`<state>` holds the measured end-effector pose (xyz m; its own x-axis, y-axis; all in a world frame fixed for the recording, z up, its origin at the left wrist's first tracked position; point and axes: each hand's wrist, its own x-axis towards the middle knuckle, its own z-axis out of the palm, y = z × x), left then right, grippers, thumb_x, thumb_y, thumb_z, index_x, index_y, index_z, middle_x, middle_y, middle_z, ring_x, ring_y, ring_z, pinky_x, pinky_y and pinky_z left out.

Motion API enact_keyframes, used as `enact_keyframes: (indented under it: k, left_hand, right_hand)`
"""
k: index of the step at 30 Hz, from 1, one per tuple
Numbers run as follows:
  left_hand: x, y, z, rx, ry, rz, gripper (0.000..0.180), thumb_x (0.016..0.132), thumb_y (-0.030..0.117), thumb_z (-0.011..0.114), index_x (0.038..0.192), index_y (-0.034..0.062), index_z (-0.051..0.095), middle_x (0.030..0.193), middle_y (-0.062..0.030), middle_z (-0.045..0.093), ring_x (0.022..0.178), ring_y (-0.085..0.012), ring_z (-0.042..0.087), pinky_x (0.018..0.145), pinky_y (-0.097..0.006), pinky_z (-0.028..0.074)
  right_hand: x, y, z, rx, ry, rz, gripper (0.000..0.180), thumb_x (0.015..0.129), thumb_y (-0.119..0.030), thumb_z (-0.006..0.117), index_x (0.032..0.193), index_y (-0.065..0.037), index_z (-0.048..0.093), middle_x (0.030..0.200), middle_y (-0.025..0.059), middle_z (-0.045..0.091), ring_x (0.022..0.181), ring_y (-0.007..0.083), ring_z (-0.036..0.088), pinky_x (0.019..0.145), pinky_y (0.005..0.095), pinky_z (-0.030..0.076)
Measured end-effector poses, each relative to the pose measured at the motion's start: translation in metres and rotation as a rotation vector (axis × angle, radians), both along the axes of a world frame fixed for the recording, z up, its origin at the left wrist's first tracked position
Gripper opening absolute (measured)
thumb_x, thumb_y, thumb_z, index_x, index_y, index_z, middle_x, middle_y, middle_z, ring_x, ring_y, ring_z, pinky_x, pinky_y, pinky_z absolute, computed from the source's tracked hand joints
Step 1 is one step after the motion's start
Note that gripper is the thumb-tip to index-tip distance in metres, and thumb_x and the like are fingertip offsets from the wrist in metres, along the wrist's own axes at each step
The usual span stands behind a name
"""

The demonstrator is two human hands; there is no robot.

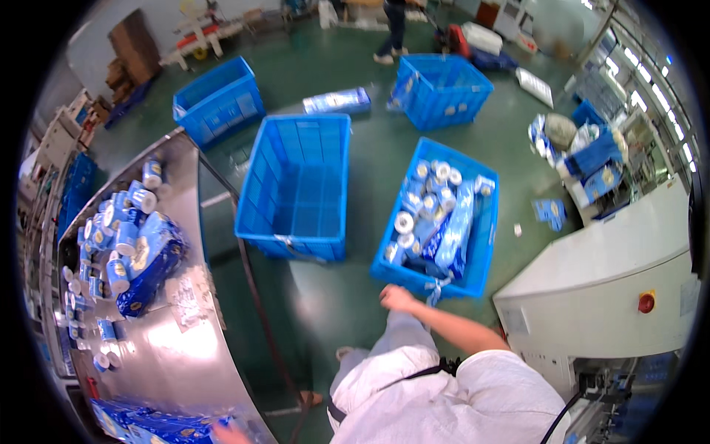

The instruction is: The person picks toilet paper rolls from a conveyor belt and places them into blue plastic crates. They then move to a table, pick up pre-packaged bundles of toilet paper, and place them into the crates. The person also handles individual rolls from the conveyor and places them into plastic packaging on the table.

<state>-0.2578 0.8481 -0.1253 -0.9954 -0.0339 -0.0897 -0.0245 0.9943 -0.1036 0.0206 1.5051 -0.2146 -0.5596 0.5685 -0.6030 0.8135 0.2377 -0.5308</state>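
Blue film-wrapped packs (159, 425) lie just beside your left hand (231, 433), which is blurred at the lower edge; you cannot tell whether it grips them or only rests near them. Your right hand (398, 297) is held before your thigh, near the close end of the loaded crate (488, 229); its fingers seem bent, but you cannot tell whether it is closed or holds anything. Inside that crate, blue-and-white cylinders (427, 201) are heaped mainly on the left, with long packages (455, 229) slanting beside them on the right.

To your left, the metal surface (155, 355) carries the packs at its near end. Farther along it are a large blue package (157, 255) and a scatter of similar cylinders (111, 218), some upright, others on their sides. Between surface and loaded crate, a deep blue crate (292, 248) stands on the green floor (307, 296).

Beyond these, two more crates (444, 103) stand at left and right, with a flat package (336, 101) lying between them. At your right is a pale machine (592, 281) bearing a red knob (647, 302). A co-worker's legs (396, 29) show at the far edge.
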Motion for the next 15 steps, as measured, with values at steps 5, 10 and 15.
enact_keyframes:
  k: [5,10,15]
  left_hand:
    - [0.124,0.301,0.009,0.737,-1.051,-0.332,0.034,0.097,0.019,0.063,0.126,0.0004,0.063,0.119,-0.0126,0.070,0.109,-0.0224,0.066,0.095,-0.034,0.051]
    - [0.247,0.414,-0.012,0.642,-1.319,-0.207,0.039,0.098,0.020,0.064,0.132,0.0016,0.060,0.124,-0.0154,0.070,0.115,-0.0229,0.067,0.100,-0.032,0.050]
    - [0.249,0.431,-0.014,0.653,-1.329,0.109,0.035,0.103,0.012,0.058,0.133,-0.0038,0.056,0.124,-0.0137,0.069,0.114,-0.0200,0.065,0.100,-0.030,0.049]
  right_hand:
    - [0.167,0.078,-0.110,-0.054,-0.237,-0.274,0.040,0.080,-0.029,0.065,0.112,-0.005,0.068,0.117,0.0223,0.069,0.110,0.0404,0.065,0.095,0.0494,0.052]
    - [0.192,0.155,-0.153,-0.072,-0.419,-0.341,0.066,0.080,-0.033,0.070,0.133,0.001,0.048,0.123,0.0285,0.063,0.111,0.0453,0.063,0.096,0.0509,0.052]
    - [0.221,0.245,-0.241,0.001,-0.426,-0.983,0.080,0.073,-0.039,0.080,0.128,0.008,0.048,0.120,0.0321,0.065,0.115,0.0468,0.062,0.101,0.0483,0.049]
